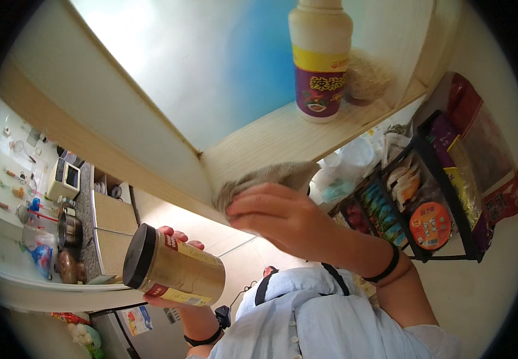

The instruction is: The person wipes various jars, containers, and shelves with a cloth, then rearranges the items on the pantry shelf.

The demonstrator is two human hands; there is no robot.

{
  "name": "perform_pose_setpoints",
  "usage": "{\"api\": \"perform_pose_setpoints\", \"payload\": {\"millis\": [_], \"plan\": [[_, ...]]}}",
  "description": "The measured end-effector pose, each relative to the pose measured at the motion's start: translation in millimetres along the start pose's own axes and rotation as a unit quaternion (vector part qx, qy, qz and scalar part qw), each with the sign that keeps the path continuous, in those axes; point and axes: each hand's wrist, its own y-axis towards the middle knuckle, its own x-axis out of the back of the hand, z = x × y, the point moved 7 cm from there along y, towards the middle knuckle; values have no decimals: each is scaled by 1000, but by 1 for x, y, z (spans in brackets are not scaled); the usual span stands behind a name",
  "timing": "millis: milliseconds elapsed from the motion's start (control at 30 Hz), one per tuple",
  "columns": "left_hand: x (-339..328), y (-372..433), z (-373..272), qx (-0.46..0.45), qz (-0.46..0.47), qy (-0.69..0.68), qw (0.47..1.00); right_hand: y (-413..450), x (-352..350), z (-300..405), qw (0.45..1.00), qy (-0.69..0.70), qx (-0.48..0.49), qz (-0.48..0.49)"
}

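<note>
My left hand (165,301) grips a clear jar (191,271) of tan powder with a black lid. The jar lies tilted on its side in the air, its lid towards the left. In my right hand (281,220) is a bunched grey-brown cloth (270,176), pressed on the front of a pale wooden shelf (245,139) near its left corner. Farther back on that shelf stands a white plastic bottle (322,85) with a yellow and purple label. Beside the bottle sits a round, fibrous beige bundle (369,76), partly hidden.
An upright panel (120,98) bounds the shelf on the left. Below right, a black rack (413,224) holds several packaged foods, including an orange-lidded tub (430,225). A kitchen counter (87,215) with a pot (69,229) and a small appliance (64,179) runs along the far left.
</note>
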Motion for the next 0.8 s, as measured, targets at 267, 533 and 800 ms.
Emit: {"api": "perform_pose_setpoints", "payload": {"millis": [267, 533, 800], "plan": [[-23, 9, 5, 6, 44, -14, 999, -37, 54, -35, 977, -172, -26, -126], [-74, 14, 9, -41, 142, -20, 989, -78, 143, -76, 904, -303, -104, -284], [-145, 34, 21, -107, 69, 325, 937, -93, 162, -73, 920, -172, -172, -308]]}}
